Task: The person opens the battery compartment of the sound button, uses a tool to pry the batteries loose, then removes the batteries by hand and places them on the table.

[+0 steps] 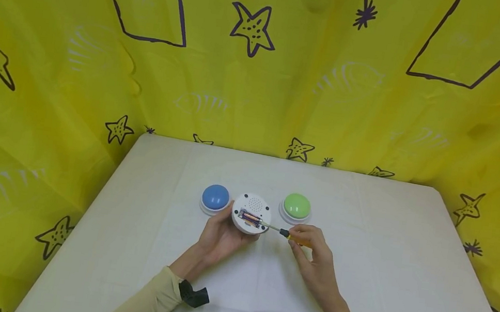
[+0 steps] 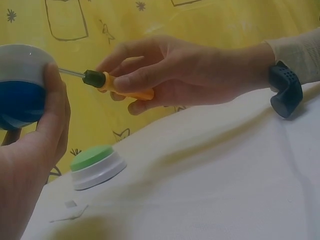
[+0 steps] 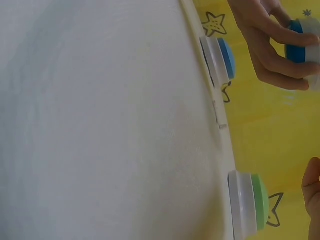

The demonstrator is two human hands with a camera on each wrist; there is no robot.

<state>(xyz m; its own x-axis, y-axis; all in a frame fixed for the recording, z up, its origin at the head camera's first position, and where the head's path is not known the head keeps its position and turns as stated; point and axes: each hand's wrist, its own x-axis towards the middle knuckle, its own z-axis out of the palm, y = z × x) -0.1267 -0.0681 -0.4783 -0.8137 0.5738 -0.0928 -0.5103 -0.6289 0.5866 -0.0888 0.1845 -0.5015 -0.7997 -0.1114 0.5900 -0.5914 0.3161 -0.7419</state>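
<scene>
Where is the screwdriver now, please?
In the head view, the screwdriver is in the right hand, right of centre, its tip at the open battery compartment of the upturned button in the left hand.

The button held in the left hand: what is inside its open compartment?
At least one battery shows there, with the tip of the screwdriver at one end. Whatever lies beneath is covered, and the exact battery count is unclear.

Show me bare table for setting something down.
Bare tabletop runs right of the green push button and left of the blue push button, to its side edges. The middle is crowded: the left hand holds an upturned push button, the right hand a screwdriver.
</scene>
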